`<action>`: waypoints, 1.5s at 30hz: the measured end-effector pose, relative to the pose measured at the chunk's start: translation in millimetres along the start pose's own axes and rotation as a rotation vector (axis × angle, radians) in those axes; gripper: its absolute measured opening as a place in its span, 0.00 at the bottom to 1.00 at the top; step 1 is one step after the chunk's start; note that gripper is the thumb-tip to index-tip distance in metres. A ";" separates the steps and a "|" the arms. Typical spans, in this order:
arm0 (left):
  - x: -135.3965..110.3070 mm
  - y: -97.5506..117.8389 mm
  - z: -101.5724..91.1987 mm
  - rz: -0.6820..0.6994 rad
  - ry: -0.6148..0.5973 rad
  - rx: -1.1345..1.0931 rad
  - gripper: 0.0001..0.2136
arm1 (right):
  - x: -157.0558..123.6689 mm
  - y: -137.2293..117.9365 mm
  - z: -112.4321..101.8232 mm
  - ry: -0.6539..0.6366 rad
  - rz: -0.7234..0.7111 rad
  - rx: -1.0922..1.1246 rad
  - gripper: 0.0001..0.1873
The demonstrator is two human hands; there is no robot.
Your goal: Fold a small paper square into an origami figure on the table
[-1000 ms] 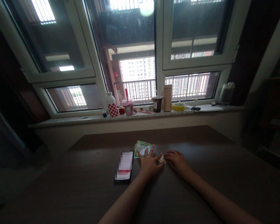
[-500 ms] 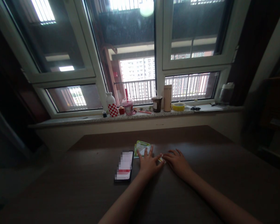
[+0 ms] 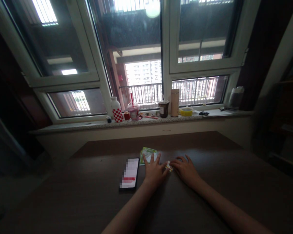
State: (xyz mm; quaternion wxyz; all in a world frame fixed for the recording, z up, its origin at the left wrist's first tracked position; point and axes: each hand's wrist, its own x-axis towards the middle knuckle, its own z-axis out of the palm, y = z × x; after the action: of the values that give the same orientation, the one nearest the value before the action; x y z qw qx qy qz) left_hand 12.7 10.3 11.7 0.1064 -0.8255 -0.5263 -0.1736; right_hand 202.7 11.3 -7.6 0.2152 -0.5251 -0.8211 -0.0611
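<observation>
A small white and yellow piece, perhaps folded paper, [image 3: 169, 166] lies on the table between my hands. My left hand [image 3: 154, 170] is palm down with its fingers spread. Its longer fingertips reach over the lower edge of green-and-white printed cards [image 3: 149, 152], while its thumb side is at the left edge of the small piece. From the right, my right hand [image 3: 187, 170] has its index finger and thumb side closed at the small piece, its other fingers loosely raised. The right thumb is mostly hidden. Left of my left hand lies a phone [image 3: 130, 174] with its screen lit.
The brown table [image 3: 88, 208] reaches to the wall below the window. On the stone sill stand a checkered bottle [image 3: 117, 112], a pink drink cup [image 3: 133, 111], a dark cup [image 3: 163, 109], a beige flask [image 3: 174, 102], yellow tape [image 3: 186, 111] and scissors [image 3: 203, 113].
My left thumb and index finger have moved slightly apart from my right fingers, so more of the small white and yellow piece shows. The cards and phone stay in place.
</observation>
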 end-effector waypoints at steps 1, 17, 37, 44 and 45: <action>0.3 -0.2 -0.9 0.005 0.001 0.007 0.18 | 0.0 -0.1 -0.3 -0.001 0.001 -0.003 0.16; 2.1 -0.5 -6.2 0.051 0.029 0.058 0.15 | -1.6 1.0 0.3 0.013 0.004 0.020 0.15; -1.2 -1.3 4.3 -0.046 0.039 -0.121 0.15 | -2.0 9.3 9.0 -0.008 0.015 0.116 0.17; -0.6 -0.6 17.4 -0.055 -0.052 -0.131 0.19 | -1.0 10.5 9.8 -0.030 0.024 0.150 0.17; -0.2 -0.8 17.8 -0.054 -0.061 -0.129 0.19 | -0.8 10.7 10.2 -0.029 0.023 0.149 0.17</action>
State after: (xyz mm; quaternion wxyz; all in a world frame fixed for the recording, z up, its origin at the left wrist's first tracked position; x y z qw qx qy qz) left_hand 15.0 16.8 -4.7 0.0321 -0.8212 -0.5389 -0.1849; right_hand 209.6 18.7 -18.4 0.2427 -0.5179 -0.8202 0.0103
